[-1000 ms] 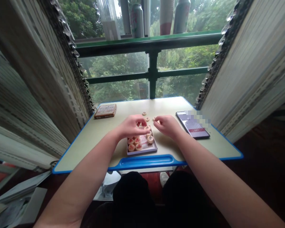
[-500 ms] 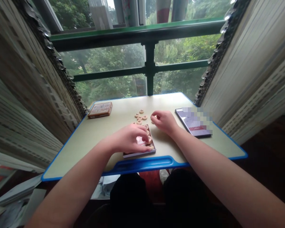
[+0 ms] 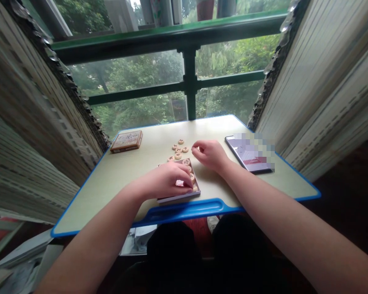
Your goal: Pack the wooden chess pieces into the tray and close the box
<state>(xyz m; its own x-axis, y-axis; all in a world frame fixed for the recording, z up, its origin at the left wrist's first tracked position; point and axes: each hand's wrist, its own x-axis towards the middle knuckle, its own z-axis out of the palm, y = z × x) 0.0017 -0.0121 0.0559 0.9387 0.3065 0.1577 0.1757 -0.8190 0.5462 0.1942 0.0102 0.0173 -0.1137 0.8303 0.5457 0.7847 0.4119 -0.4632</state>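
The loose pieces (image 3: 178, 150) lie on the worktop (image 3: 107, 188) at the middle of the frame, just beyond the far edge of the tray (image 3: 178, 199). They are round, so no long axis matters; what matters is the side. The right hand (image 3: 211, 155) is at their right, about level with them, and its fingertips are the nearer ones. The left hand (image 3: 162, 179) is over the tray, with the fingertips lower in the frame, away from this group.

The tray has a column of pieces (image 3: 186, 162) along its right wall, running from the far corner down toward the near one. The left hand hides most of the other part, so I cannot tell what lies there.

The left hand is curved, thumb and finger close together at the lowest piece (image 3: 195, 189) of the column — whether it grips it, I cannot tell. The right hand is curled narrow; if a piece is inside, I cannot tell.

A flat box (image 3: 126, 141) rests at the left of the frame; its inside does not show.
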